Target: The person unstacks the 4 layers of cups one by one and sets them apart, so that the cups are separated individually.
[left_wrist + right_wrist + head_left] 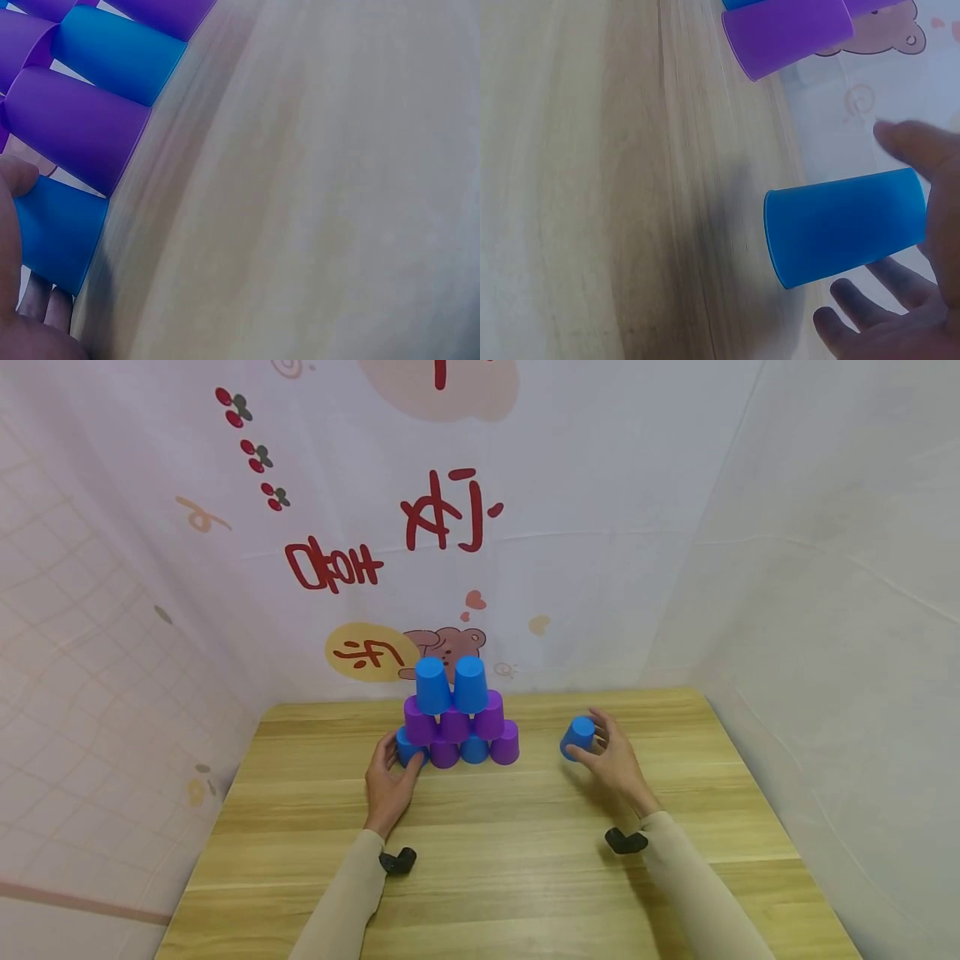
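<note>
A stack of upside-down cups stands in three tiers at the back of the table. Its lowest tier alternates blue and purple, the middle is purple (454,725), and two blue cups (470,685) top it. My left hand (390,789) grips the blue cup (64,232) at the left end of the bottom row, thumb on the near side, fingers behind. Off to the right, my right hand (615,760) is spread around a separate upside-down blue cup (844,225). In the right wrist view, the thumb and fingers show gaps on either side of this cup.
The wood-grain table (480,860) ends at a white printed curtain (600,610) right behind the stack. Curtains also close in both sides. A black wrist mount (626,841) sticks out from each sleeve.
</note>
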`<action>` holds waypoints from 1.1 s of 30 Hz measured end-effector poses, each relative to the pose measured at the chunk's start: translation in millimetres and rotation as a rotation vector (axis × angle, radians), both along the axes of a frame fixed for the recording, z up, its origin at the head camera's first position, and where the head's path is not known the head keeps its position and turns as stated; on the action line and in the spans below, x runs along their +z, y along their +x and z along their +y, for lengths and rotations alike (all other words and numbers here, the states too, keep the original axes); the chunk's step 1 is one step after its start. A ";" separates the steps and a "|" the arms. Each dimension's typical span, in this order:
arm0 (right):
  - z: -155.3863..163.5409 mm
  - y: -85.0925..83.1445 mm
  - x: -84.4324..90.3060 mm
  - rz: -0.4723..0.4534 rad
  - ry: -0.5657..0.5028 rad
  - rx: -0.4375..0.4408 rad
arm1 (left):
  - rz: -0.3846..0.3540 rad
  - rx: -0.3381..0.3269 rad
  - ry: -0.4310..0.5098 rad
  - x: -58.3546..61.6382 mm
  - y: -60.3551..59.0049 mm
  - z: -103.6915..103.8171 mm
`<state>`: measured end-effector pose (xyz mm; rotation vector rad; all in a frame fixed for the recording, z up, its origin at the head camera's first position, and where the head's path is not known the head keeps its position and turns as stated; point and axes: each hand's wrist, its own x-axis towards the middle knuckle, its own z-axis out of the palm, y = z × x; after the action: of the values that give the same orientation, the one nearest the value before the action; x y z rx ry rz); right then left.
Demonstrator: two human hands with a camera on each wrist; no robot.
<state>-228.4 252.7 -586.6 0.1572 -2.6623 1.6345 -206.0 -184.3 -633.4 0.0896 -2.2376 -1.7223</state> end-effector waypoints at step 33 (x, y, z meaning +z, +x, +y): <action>-48.4 -8.4 105.4 0.189 0.078 0.115 | -0.016 0.024 0.005 -0.7 -1.0 2.9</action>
<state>-236.9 204.3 -481.1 0.4499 -2.6170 1.4616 -207.1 -181.4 -634.2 0.1314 -2.2345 -1.7200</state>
